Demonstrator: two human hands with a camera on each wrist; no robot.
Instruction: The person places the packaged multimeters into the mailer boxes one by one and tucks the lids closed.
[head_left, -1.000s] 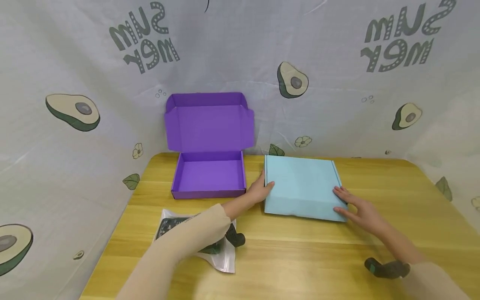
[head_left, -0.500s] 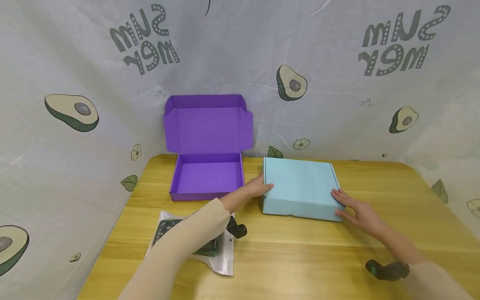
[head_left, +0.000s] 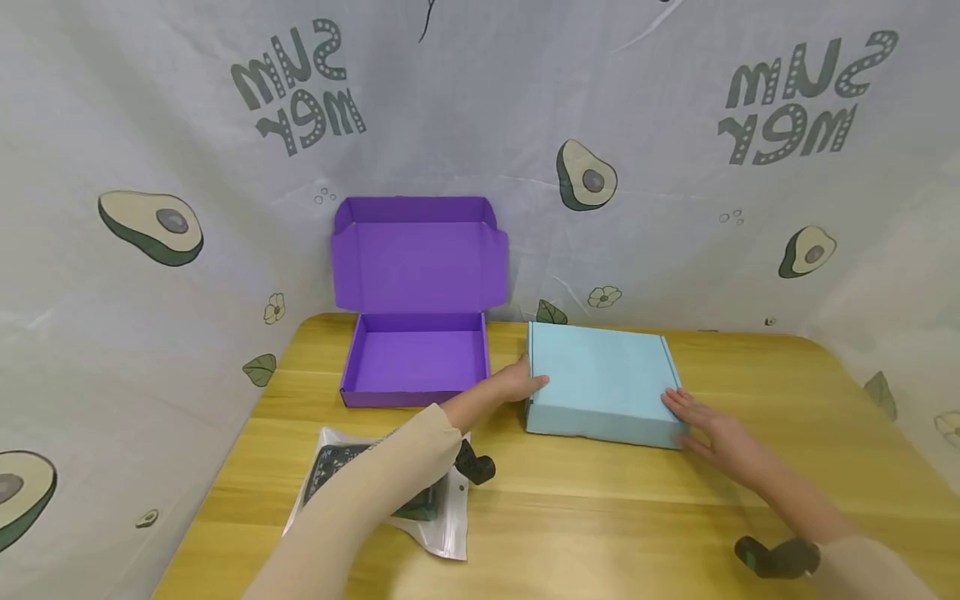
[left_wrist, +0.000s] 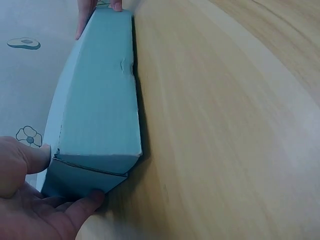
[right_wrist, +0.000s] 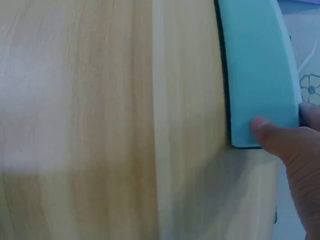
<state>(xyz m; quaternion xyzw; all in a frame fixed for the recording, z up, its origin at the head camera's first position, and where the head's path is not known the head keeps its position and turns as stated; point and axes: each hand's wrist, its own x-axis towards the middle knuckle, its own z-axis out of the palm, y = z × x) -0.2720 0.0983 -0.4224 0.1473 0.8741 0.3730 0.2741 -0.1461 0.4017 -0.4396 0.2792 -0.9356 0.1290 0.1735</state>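
Note:
A closed light blue cardboard box [head_left: 603, 367] lies on the wooden table, right of the middle. My left hand [head_left: 517, 382] grips its left end. In the left wrist view the thumb lies at the top edge and the curled fingers [left_wrist: 87, 206] press the end wall. At the right front corner, my right hand [head_left: 716, 429] holds the box. The right wrist view shows its thumb on the front face and other fingers, mostly hidden, at the far edge. An open purple box [head_left: 420, 362] stands left of the blue one, lid raised, nothing inside it.
A clear plastic bag [head_left: 450, 533] with a dark printed item inside lies at the front left, partly covered by my left sleeve. Black wrist-worn devices [head_left: 776, 558] stick out from both arms. A curtain printed with avocados [head_left: 588, 175] hangs behind the table [head_left: 585, 517].
The blue box's front face shows a little more, and my right thumb sits lower on it. Both hands stay at the box. The head view has tilted up slightly.

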